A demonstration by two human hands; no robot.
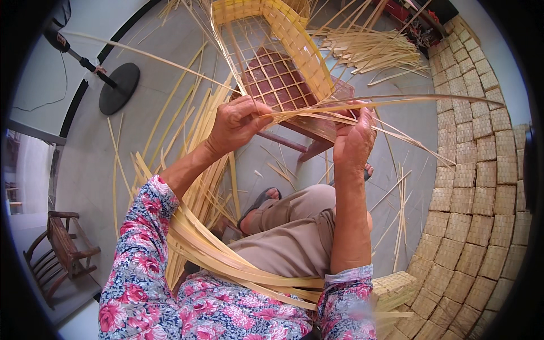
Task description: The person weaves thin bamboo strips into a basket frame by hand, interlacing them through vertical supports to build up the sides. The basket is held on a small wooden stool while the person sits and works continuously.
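Note:
Several thin pale bamboo strips [300,110] stretch between my hands. My left hand [238,119] pinches their left part, with its fingers closed. My right hand [354,130] grips them farther right, thumb up, with long ends reaching out past it to the right. Just beyond my hands, on a reddish-brown wooden stool [306,133], rests a partly woven yellow basket [300,54] with an open lattice. A bundle of long bamboo strips [215,249] lies curved across my lap and down to the floor at my left.
Loose strips [368,48] lie in a heap beyond the stool and scattered on the grey floor [396,153]. A black pole stand [119,88] and a wooden chair [65,243] are at the left. Many small woven pieces [470,198] line the right side.

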